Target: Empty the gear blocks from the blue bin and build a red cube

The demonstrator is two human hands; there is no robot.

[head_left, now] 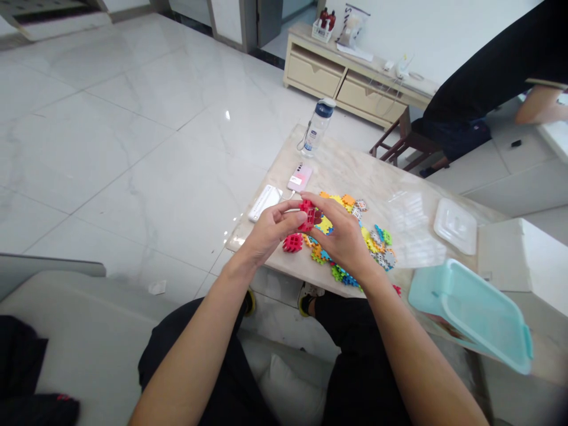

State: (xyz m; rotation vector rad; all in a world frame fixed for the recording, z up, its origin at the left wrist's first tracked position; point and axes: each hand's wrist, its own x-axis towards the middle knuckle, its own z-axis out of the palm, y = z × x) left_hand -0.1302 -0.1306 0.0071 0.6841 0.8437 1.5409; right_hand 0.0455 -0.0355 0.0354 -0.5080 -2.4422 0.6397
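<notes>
Both hands meet over the near edge of the marble-topped table (377,171). My left hand (277,228) grips a red interlocking block piece (306,214) between thumb and fingers. From the other side, my right hand (339,234) has its fingers and thumb closed about the same red piece. A second red block (292,242), with a grid-like opening, sits on the table just below the hands. Behind and under my right hand spreads a pile of colourful interlocking plastic pieces (366,239) in yellow, orange, blue, green and grey, partly hidden by the hand.
A clear bottle (318,127) with a blue lid, a pink phone (300,177) and a white power bank (265,203) stand or lie further left. To the right are a clear lid (455,225), a teal bin (481,310) and a white box (523,254). Another person (483,65) is at the upper right.
</notes>
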